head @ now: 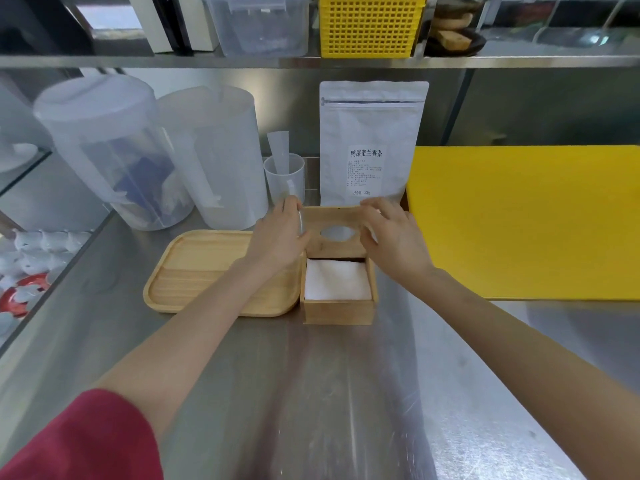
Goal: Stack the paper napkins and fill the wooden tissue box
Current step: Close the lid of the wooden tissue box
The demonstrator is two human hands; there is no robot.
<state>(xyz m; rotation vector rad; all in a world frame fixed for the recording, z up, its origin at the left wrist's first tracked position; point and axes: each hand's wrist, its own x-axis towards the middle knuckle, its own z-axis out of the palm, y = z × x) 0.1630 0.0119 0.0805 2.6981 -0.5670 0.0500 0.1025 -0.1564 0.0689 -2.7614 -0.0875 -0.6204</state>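
On the steel counter we've got the wooden tissue box just right of the wooden tray, white napkins inside, with our left hand and right hand both gripping its half-slid oval-holed lid.

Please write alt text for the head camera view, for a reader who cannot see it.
Both hands, left hand and right hand, hold a wooden lid at the far end of a wooden tissue box with white napkins inside. A wooden tray lies beside it.
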